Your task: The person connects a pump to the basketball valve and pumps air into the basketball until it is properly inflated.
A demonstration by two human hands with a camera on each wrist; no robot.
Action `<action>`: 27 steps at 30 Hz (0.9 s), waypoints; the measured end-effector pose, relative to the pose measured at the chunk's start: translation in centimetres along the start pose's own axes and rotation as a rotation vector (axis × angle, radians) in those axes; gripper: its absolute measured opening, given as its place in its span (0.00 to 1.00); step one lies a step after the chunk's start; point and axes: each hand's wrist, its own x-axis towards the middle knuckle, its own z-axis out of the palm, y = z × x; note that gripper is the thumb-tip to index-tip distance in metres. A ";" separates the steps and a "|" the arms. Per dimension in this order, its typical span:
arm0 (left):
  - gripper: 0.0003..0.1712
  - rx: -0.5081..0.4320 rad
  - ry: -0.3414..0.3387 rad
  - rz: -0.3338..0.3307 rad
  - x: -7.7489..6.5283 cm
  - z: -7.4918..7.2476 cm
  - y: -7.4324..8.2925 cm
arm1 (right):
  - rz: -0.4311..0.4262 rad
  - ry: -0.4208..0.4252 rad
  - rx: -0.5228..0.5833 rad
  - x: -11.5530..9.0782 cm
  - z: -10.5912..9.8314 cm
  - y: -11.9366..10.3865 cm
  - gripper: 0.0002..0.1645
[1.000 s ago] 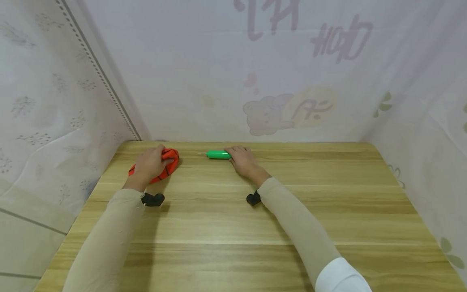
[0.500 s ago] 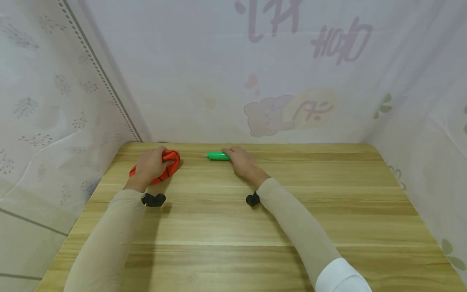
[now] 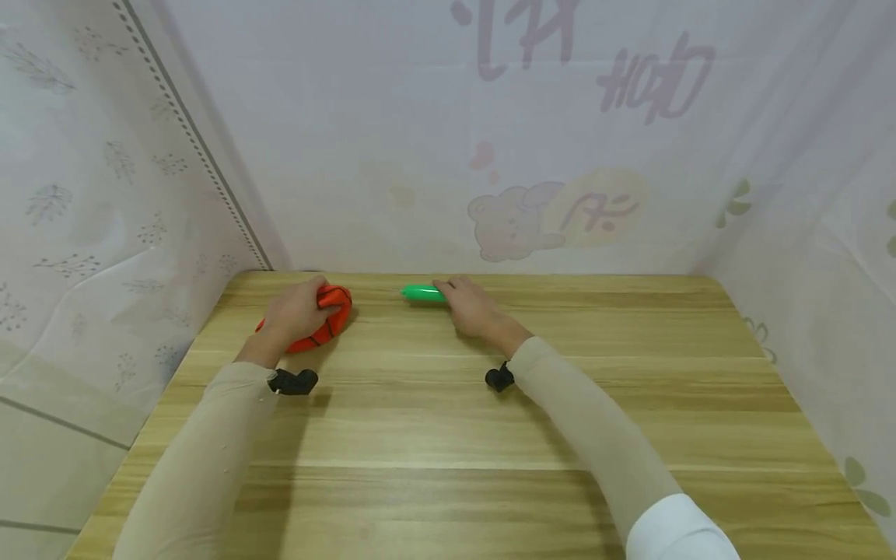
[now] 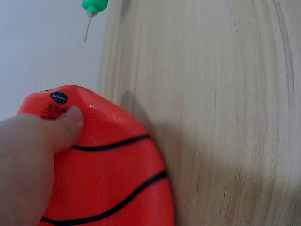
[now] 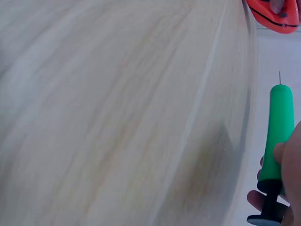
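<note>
At the far left of the table, my left hand point(image 3: 295, 311) grips a deflated orange-red basketball point(image 3: 336, 313) with black lines. Its thumb presses on the ball point(image 4: 117, 165) near a small dark logo in the left wrist view. To the right, my right hand point(image 3: 476, 308) holds a green ball pump point(image 3: 422, 293) around its barrel, thumb on one side and fingers behind. In the right wrist view the pump point(image 5: 281, 113) shows a thin needle point(image 5: 280, 77) at one end and a black handle point(image 5: 266, 218) at the other. Needle and ball are apart.
A wood-grain table point(image 3: 448, 435) lies under both hands. Behind it rises a pale printed cloth wall point(image 3: 392, 155), with similar cloth at the left and right sides. Black wrist cameras point(image 3: 294, 382) are strapped at both wrists.
My right hand has shifted slightly to the right with the pump, which now looks tilted and raised. My left hand and the basketball have moved a little to the right.
</note>
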 end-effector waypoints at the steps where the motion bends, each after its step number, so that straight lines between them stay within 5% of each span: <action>1: 0.18 -0.004 -0.008 0.000 0.0 0.0 0.2 | -0.007 0.004 0.004 -0.2 -0.2 0.1 0.34; 4: 0.19 -0.018 -0.029 0.020 0.0 0.0 0.9 | -0.009 0.026 0.023 -0.7 -0.7 0.3 0.33; 13: 0.18 0.053 0.054 0.198 -0.3 0.0 3.7 | -0.020 0.074 0.021 -3.1 -2.4 1.1 0.30; 27: 0.11 0.028 0.024 0.227 -2.0 -0.1 9.4 | -0.171 0.132 -0.070 -9.8 -3.9 0.9 0.28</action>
